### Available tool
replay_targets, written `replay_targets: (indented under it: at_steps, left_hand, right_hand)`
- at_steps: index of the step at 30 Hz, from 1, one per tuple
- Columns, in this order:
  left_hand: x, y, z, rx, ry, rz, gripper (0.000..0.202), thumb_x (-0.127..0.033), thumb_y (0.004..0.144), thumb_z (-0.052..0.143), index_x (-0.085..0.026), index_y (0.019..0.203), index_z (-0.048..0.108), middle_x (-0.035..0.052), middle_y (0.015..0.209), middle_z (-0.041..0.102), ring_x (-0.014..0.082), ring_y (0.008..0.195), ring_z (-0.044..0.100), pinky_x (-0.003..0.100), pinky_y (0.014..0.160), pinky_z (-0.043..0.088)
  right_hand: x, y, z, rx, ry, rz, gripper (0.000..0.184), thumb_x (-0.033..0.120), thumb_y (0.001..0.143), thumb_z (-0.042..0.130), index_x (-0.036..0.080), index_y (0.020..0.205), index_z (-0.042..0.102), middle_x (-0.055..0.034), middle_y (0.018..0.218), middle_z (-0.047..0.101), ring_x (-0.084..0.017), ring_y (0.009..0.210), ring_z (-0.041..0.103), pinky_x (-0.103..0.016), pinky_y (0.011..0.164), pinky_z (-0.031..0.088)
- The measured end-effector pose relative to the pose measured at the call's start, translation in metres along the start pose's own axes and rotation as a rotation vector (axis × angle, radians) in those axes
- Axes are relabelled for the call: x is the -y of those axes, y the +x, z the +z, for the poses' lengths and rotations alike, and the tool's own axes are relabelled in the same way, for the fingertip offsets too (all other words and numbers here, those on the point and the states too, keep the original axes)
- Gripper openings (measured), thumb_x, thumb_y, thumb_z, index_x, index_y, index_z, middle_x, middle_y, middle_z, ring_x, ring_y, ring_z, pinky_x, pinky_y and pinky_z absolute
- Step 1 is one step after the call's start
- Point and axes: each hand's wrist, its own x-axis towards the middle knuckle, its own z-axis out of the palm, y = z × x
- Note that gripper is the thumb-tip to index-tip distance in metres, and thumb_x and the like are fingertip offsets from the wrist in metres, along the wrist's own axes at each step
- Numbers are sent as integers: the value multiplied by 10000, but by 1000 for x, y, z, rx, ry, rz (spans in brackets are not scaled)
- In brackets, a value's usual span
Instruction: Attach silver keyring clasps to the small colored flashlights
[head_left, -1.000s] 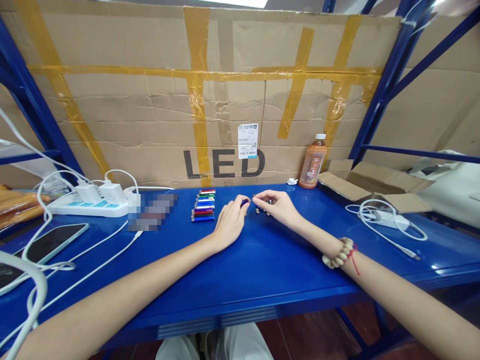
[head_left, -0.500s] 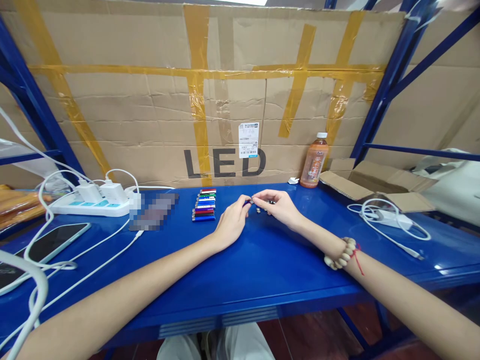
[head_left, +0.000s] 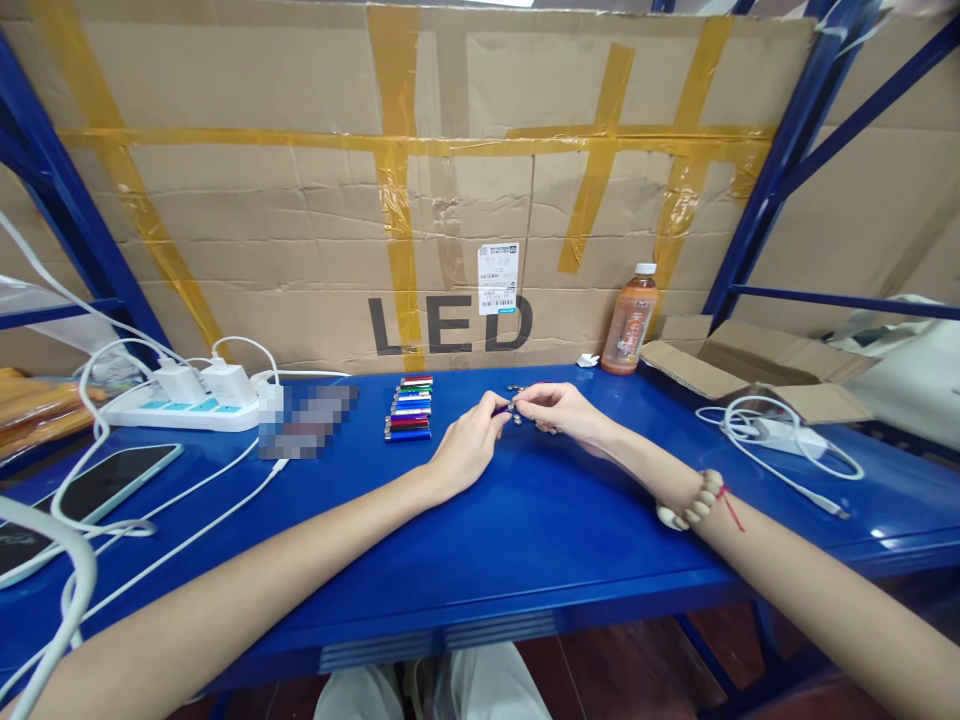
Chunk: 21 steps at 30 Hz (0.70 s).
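Note:
My left hand [head_left: 466, 450] pinches a small dark blue or purple stick with a shiny metal end [head_left: 507, 408] between thumb and fingertips. My right hand [head_left: 561, 412] is closed just to the right of that metal end, thumb against forefinger. Whatever lies in the right fingertips is too small to make out. Several small metal pieces [head_left: 517, 420] lie on the blue table around and under the right fingers, partly hidden by them. Left of my left hand, a row of slim coloured sticks with metal ends [head_left: 409, 410] lies stacked side by side, in blue, red, purple, green and silver.
Behind stands a large taped cardboard sheet [head_left: 300, 240]. To the right are a drink bottle [head_left: 628, 322], an open cardboard box [head_left: 757, 372] and a white charger with cable [head_left: 787, 440]. A power strip [head_left: 187, 415], phone [head_left: 90, 500] and looping white cables occupy the left.
My right hand has turned slightly, its wrist and bracelet shifting a little right. The stick's metal end now shows between the hands. My left hand stays nearly in place.

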Motion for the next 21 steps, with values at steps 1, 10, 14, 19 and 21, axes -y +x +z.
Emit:
replay_targets:
  at_steps: [1, 10, 14, 19, 21]
  left_hand:
    - [-1, 0, 0, 11, 6, 5, 173, -306, 901, 283, -195, 949, 406, -7, 749, 504, 119, 686, 487, 228, 638, 344]
    - [-3, -1, -2, -4, 1, 17, 187, -292, 901, 278, -192, 972, 420, -4, 743, 506, 119, 670, 484, 226, 615, 341]
    - [-4, -2, -1, -2, 27, 19, 187, -290, 902, 285, -192, 980, 423, 5, 783, 529, 125, 709, 506, 228, 643, 358]
    - [-2, -2, 0, 43, 78, 52, 180, -278, 900, 300, -188, 981, 432, 25, 875, 563, 141, 789, 533, 246, 728, 383]
    - [-1, -1, 0, 59, 101, 66, 180, -286, 899, 309, -190, 981, 437, 28, 911, 567, 148, 812, 535, 250, 737, 386]
  right_hand:
    - [0, 0, -2, 23, 7, 22, 455, 456, 551, 736, 105, 822, 636, -21, 679, 542, -27, 494, 391, -149, 415, 272]
    - [1, 0, -6, 68, -3, 72, 463, 445, 538, 754, 108, 816, 600, -6, 659, 509, -27, 510, 387, -139, 420, 272]
    - [5, -2, -5, 82, -25, 98, 468, 430, 518, 768, 98, 782, 570, -11, 681, 508, -30, 532, 391, -136, 428, 278]
    - [4, -3, -8, 113, -25, 154, 512, 415, 484, 786, 114, 761, 479, 19, 643, 470, -26, 518, 364, -128, 417, 270]
    - [2, -4, -9, 141, -50, 151, 509, 425, 505, 774, 118, 742, 445, 28, 624, 451, -24, 506, 354, -127, 411, 270]
